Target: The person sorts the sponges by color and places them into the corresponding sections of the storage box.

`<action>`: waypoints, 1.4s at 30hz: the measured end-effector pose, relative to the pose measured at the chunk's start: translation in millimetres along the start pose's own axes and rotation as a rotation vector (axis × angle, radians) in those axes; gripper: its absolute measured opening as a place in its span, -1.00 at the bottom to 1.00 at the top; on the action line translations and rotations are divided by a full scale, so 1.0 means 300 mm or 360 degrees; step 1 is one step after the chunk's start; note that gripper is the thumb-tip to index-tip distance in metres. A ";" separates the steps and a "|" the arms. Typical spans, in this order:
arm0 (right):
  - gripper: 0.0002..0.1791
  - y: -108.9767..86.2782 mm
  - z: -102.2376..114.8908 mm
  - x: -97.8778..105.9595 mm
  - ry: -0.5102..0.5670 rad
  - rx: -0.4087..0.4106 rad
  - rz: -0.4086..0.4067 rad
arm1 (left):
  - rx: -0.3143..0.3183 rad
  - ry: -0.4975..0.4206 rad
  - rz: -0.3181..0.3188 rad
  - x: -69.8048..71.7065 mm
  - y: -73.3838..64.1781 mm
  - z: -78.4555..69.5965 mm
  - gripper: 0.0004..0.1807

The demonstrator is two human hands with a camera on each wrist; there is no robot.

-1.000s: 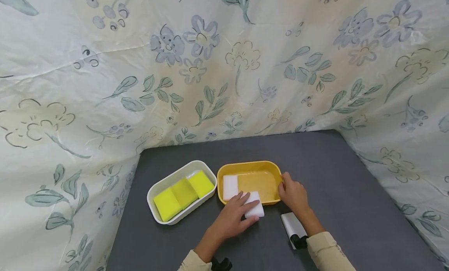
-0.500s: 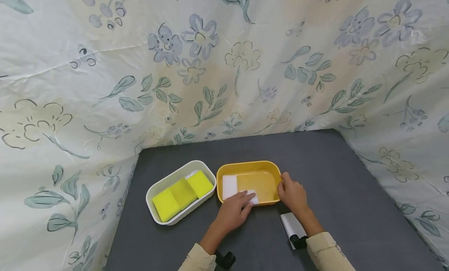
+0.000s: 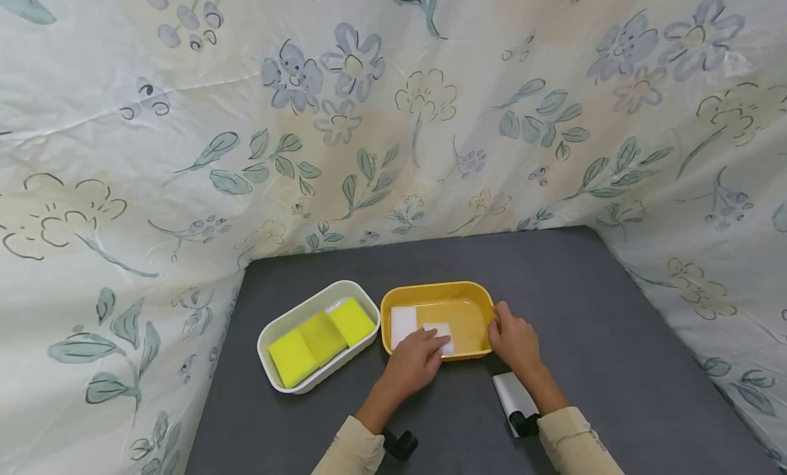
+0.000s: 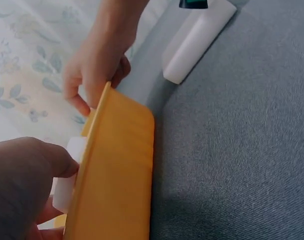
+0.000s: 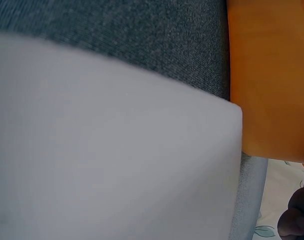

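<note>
My left hand holds a white sponge block low inside the front of a yellow plastic tray. In the left wrist view the thumb presses on this sponge block, with fingers partly hidden behind the tray's rim. Left of it, another white sponge block lies in the tray. At the tray's right end my right hand grips the rim with curled fingers. Beneath the right wrist, a third white sponge block lies on the table; it fills much of the right wrist view.
A white oblong tray stands at an angle against the yellow tray's left end. Several yellow sponges lie in a row inside it. The dark grey table is bordered by a floral cloth behind and at both sides.
My left hand has carried the white sponge block from over the front rim into the yellow tray, beside the other block. The right hand has kept its grip on the rim.
</note>
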State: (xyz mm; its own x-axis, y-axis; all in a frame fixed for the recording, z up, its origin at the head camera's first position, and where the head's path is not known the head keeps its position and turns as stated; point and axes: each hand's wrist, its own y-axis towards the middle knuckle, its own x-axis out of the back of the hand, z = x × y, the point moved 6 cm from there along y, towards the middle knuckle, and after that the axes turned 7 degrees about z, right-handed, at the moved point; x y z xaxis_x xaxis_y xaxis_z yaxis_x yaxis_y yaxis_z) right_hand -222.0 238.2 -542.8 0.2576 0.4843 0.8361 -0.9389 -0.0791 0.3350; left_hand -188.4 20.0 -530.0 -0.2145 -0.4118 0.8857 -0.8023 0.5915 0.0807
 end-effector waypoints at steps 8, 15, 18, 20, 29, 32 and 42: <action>-0.86 -0.002 0.002 0.001 -0.0010 0.0026 -0.0037 | 0.0064 0.0347 0.0184 -0.051 0.038 0.008 -0.57; -0.84 -0.003 0.000 0.003 -0.0027 0.0046 -0.0083 | 0.0177 0.0382 0.0320 -0.071 0.038 0.012 -0.42; -0.83 -0.004 -0.002 0.002 -0.0026 0.0047 -0.0080 | 0.0197 0.0388 0.0317 -0.069 0.039 0.012 -0.40; -0.83 -0.003 -0.002 0.001 -0.0022 0.0041 -0.0070 | 0.0215 0.0421 0.0315 -0.067 0.040 0.012 -0.39; -0.84 0.000 -0.004 -0.001 -0.0019 0.0020 -0.0042 | 0.0336 0.0538 0.0336 -0.067 0.043 0.022 -0.26; -0.85 0.000 -0.004 -0.002 -0.0020 0.0020 -0.0036 | 0.0357 0.0512 0.0346 -0.066 0.042 0.021 -0.25; -0.86 0.004 0.008 0.007 -0.0012 0.0003 0.0027 | 0.0388 0.0448 0.0367 -0.061 0.043 0.012 -0.24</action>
State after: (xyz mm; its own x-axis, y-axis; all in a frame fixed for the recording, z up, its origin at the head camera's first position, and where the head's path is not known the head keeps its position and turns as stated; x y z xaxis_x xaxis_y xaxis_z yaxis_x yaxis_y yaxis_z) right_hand -222.0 237.0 -539.7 0.2430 0.4764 0.8450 -0.9427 -0.0892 0.3214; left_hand -196.9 32.7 -547.0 -0.2700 -0.0631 0.9608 -0.8665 0.4510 -0.2139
